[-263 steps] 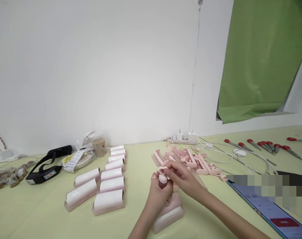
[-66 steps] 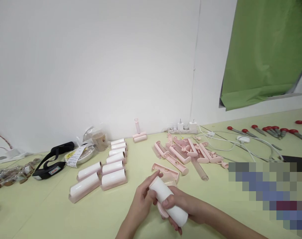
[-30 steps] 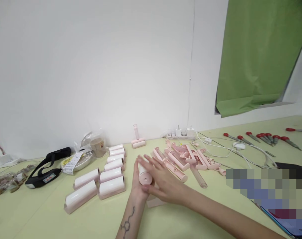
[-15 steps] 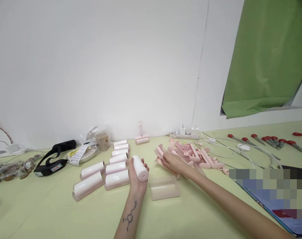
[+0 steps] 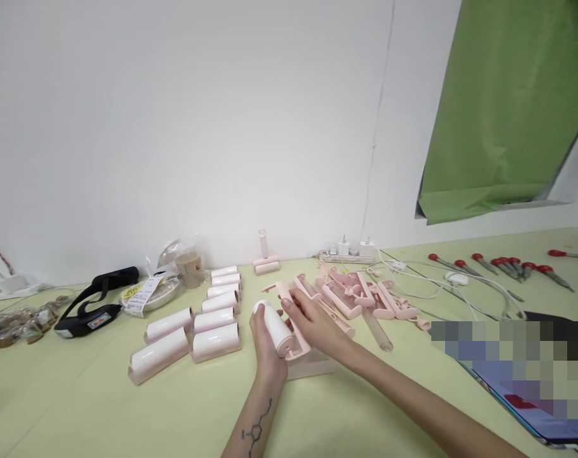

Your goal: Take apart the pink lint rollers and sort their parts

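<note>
My left hand (image 5: 264, 350) is closed round a white lint roll (image 5: 275, 326), held just above the table. My right hand (image 5: 312, 321) grips a pink plastic roller frame (image 5: 289, 304) and holds it against the roll's right side. Under my hands lies a translucent pink cover (image 5: 312, 367). To the left, several white rolls in pink covers (image 5: 212, 331) lie in rows. To the right is a heap of pink frames and handles (image 5: 360, 299). One assembled pink roller (image 5: 264, 257) stands by the wall.
A black strap device (image 5: 95, 305), a bowl with a labelled bag (image 5: 148, 296) and a cup (image 5: 189, 267) sit at the left. A power strip (image 5: 346, 254), white cables (image 5: 460, 292) and red-handled screwdrivers (image 5: 503, 267) lie at the right. A phone (image 5: 522, 407) lies near the right front.
My right hand reached into the pink heap, took a frame, and brought it back against the roll in my left hand. The translucent cover now lies on the table.
</note>
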{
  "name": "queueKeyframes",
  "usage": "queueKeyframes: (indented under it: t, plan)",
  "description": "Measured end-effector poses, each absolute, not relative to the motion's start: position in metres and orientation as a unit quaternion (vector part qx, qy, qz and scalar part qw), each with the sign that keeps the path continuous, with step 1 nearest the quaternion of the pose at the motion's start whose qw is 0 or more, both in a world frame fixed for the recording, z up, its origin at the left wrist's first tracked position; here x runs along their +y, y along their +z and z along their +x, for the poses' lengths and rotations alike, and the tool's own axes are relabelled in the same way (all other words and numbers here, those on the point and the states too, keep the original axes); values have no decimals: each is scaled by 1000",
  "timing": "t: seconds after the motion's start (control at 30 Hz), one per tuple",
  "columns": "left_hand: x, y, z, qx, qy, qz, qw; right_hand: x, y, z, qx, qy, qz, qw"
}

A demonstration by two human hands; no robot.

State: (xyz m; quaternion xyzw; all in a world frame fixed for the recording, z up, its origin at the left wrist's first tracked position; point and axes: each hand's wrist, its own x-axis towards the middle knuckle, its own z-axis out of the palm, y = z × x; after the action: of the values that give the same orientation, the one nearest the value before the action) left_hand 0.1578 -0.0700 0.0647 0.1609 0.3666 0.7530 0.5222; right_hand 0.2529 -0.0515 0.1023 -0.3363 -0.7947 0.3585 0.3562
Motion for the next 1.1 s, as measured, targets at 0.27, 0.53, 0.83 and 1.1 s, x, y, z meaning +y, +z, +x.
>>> queueKeyframes:
  t: [0.27,0.53,0.83,1.1]
  plan:
    - [-76,64,165,399,757,205,475,-50,95,252,-793,291,-397,359]
    - [-82,77,170,427,702,328,467,-55,89,260,-799,208,-445,347]
    - [-115,82,143,497,386,591,505,-65,98,315,-837,329,-331,286]
    - [-130,85,137,471,194,736,446,-87,112,317,-960,119,-251,27]
